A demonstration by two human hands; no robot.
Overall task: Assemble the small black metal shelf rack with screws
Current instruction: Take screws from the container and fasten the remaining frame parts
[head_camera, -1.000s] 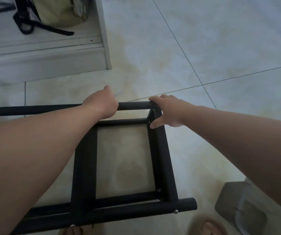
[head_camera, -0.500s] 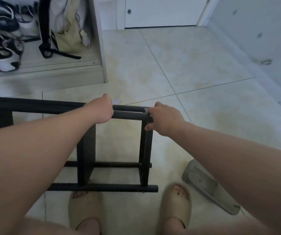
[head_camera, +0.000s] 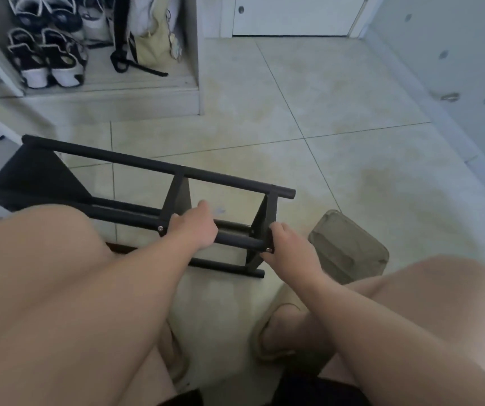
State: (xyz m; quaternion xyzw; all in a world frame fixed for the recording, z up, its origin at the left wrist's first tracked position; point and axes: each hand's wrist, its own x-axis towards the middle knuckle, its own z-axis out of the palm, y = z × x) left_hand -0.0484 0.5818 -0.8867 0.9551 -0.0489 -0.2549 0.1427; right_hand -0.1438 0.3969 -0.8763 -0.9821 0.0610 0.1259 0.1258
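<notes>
Since half a second ago the small black metal shelf rack (head_camera: 223,180) has swung askew on the pale glossy tiled floor (head_camera: 323,112). More of its length now shows, out to a black fabric panel (head_camera: 33,177) at its left end. The left hand (head_camera: 197,227) stays curled round the near tube, and the right hand (head_camera: 289,249) grips that tube's end at the flat upright. Both hands' fingertips are hidden under the tube, and a bare knee (head_camera: 45,259) covers the rack's lower left. The tubes are round and matte, with silver screw heads (head_camera: 160,228) at the joints. A flat grey-green padded object (head_camera: 349,247) lies just right of the rack.

Black rack (head_camera: 159,167), beige tiles (head_camera: 338,92)
</notes>
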